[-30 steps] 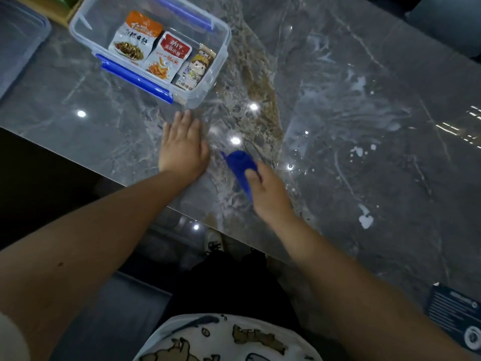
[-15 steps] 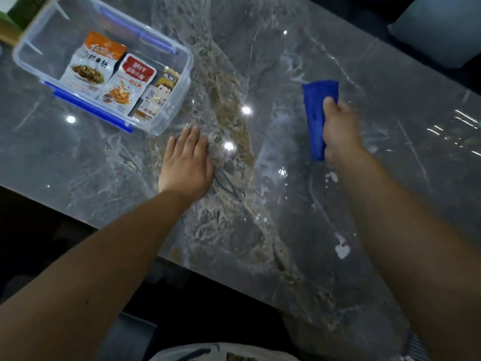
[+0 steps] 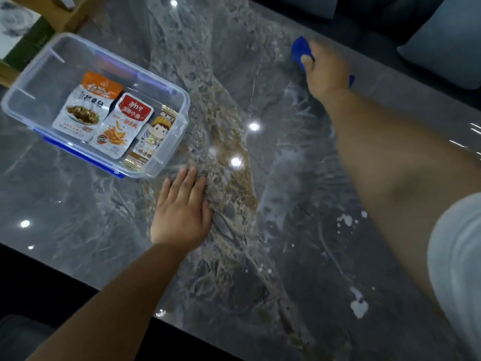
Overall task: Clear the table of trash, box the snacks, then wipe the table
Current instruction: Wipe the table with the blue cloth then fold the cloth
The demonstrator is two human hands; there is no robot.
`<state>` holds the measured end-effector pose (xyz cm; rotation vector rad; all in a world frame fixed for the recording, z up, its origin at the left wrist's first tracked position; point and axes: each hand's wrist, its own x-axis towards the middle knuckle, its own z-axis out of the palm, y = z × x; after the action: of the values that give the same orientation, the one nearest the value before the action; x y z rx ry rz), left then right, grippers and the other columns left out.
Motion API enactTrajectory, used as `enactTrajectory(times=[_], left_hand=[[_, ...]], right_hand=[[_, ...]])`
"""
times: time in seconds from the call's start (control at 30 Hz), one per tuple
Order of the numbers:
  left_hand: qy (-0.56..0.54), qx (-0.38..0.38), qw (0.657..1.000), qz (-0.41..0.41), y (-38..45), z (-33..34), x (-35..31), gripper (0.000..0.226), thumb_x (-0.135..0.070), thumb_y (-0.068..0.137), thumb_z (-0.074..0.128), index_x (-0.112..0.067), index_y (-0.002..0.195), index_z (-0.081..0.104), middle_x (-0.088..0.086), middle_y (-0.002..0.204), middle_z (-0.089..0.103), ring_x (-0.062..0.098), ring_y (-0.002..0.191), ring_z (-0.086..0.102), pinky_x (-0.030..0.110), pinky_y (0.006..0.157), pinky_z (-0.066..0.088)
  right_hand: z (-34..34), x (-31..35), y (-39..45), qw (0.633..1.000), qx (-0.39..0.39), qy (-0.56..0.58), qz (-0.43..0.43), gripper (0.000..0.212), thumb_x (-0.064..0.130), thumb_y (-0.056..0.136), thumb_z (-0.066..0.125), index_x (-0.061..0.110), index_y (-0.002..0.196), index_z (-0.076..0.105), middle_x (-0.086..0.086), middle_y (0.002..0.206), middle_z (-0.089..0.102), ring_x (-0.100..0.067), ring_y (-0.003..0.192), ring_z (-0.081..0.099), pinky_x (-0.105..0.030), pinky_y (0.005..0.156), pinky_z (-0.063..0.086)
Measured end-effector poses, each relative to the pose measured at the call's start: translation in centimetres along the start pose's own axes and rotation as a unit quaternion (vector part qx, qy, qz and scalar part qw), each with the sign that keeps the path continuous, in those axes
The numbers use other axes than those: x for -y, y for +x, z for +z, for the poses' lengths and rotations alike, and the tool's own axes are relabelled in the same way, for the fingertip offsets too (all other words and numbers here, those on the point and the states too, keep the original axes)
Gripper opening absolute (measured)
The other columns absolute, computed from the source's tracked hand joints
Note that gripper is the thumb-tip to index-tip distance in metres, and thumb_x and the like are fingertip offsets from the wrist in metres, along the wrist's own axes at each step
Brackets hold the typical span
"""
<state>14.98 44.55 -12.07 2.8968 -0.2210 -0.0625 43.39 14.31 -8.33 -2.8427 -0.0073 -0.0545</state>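
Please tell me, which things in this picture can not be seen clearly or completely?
- Blue cloth, head view: mostly covered by the right hand; its full shape is hidden.
- Small print on the three snack packets in the clear box: too small to read.
- Wooden item at the top left: cut off by the picture edge.
- Table under the left hand: hidden by the flat palm.

Grey marble-patterned glossy table (image 3: 260, 243): white splatter spots at the right near part. Clear rectangular plastic box with blue latches (image 3: 166, 162): lidless, at the left far side, holding three snack packets laid flat side by side: orange-topped (image 3: 86, 105), red-topped (image 3: 125, 126), brown cartoon-figure (image 3: 153, 139). Blue folded cloth (image 3: 300, 52): pressed to the far table edge, partly covered.
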Motion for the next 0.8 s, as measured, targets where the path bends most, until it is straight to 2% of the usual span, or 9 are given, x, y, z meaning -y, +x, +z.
enactTrajectory(times=[0.1,0.17,0.37,0.47,0.8], left_hand=[[0.008,0.009,1.0,-0.001,-0.1,0.0,0.0,0.055,-0.036,0.093,0.033,-0.009,0.139,0.044,0.013,0.152,0.036,0.026,0.145,0.022,0.046,0.119,0.011],[0.01,0.011,1.0,-0.002,-0.1,-0.1,0.0,0.055,-0.036,0.093,0.033,-0.009,0.14,0.044,0.013,0.152,0.036,0.026,0.145,0.022,0.046,0.119,0.012],[0.012,0.029,0.999,-0.005,0.0,-0.6,-0.2,0.056,-0.036,0.093,0.032,-0.009,0.141,0.041,0.013,0.153,0.034,0.027,0.145,0.021,0.048,0.119,0.013],[0.014,0.032,0.999,-0.006,0.0,-0.6,-0.3,0.057,-0.036,0.093,0.03,-0.01,0.142,0.04,0.013,0.154,0.033,0.027,0.145,0.021,0.047,0.119,0.013],[0.005,0.024,1.0,0.003,0.0,-0.1,-0.1,0.058,-0.036,0.092,0.026,-0.009,0.143,0.038,0.013,0.154,0.033,0.027,0.146,0.019,0.046,0.118,0.01]], right_hand=[[1.5,-0.2,0.0,0.992,0.105,-0.048,-0.047,0.048,0.032,0.101,0.031,0.014,0.146,0.033,-0.012,0.156,0.026,-0.034,0.14,0.026,-0.047,0.113,0.023],[2.1,0.0,-1.1,0.99,0.113,-0.054,-0.064,0.049,0.033,0.102,0.029,0.014,0.147,0.028,-0.011,0.159,0.018,-0.034,0.143,0.019,-0.048,0.116,0.016],[2.0,1.9,-10.0,0.979,0.145,-0.037,-0.138,0.048,0.032,0.102,0.034,0.017,0.147,0.031,-0.01,0.158,0.022,-0.031,0.144,0.02,-0.047,0.115,0.014],[2.0,3.3,-15.6,0.973,0.17,-0.044,-0.15,0.048,0.033,0.102,0.033,0.018,0.147,0.031,-0.008,0.158,0.022,-0.031,0.144,0.019,-0.049,0.116,0.015],[3.0,7.9,-31.3,0.97,0.18,-0.076,-0.146,0.049,0.038,0.098,0.032,0.02,0.144,0.037,-0.006,0.154,0.032,-0.027,0.142,0.025,-0.047,0.115,0.017]])
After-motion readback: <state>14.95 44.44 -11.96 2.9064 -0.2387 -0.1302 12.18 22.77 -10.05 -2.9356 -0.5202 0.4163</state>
